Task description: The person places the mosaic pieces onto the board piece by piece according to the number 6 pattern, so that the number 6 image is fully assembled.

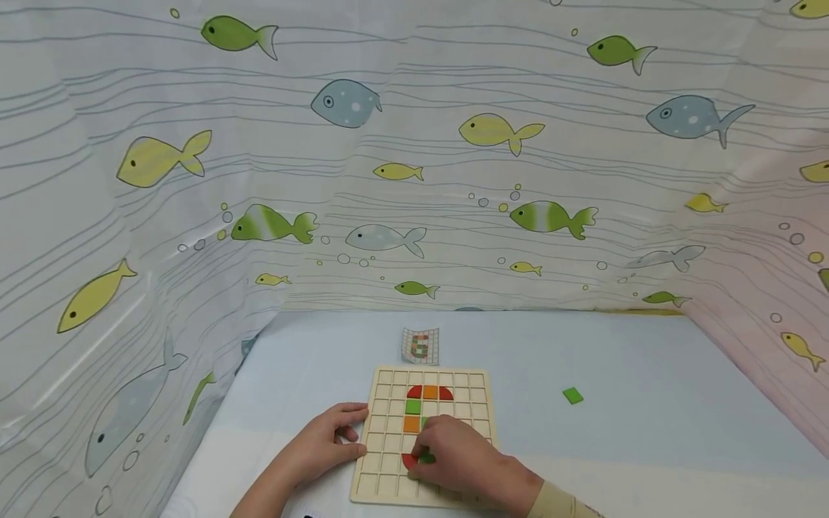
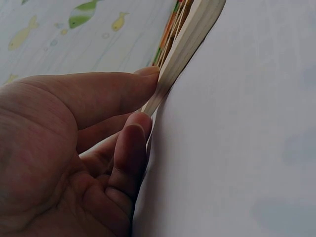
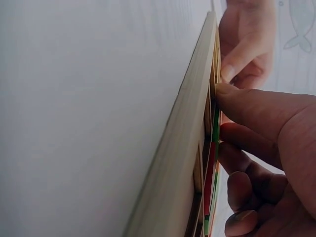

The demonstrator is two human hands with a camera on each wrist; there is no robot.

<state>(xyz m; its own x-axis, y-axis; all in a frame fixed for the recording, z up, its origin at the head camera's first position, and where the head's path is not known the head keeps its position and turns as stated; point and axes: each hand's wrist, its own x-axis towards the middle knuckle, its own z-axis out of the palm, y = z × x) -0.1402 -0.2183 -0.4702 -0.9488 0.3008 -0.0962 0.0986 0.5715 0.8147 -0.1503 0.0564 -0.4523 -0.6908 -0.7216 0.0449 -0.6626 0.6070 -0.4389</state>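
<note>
A pale wooden grid board (image 1: 382,485) lies on the table, with coloured pieces set in its cells. My left hand (image 1: 330,442) holds the board's left edge, thumb and fingertips against the rim; in the left wrist view the thumb (image 2: 113,91) meets the wooden side. My right hand (image 1: 456,453) is over the lower middle of the board, thumb and index finger at a green tile (image 3: 216,116). Beside it lies a red quarter-round piece (image 1: 408,461). Higher up are red quarter-rounds, orange squares (image 1: 411,424) and a green square (image 1: 413,407). The right hand hides several cells.
A small pattern card (image 1: 419,347) with a coloured grid figure lies just behind the board. One loose green tile (image 1: 573,395) is on the table (image 1: 615,439) to the right. A curtain (image 1: 440,43) printed with fish surrounds the table at the back and sides.
</note>
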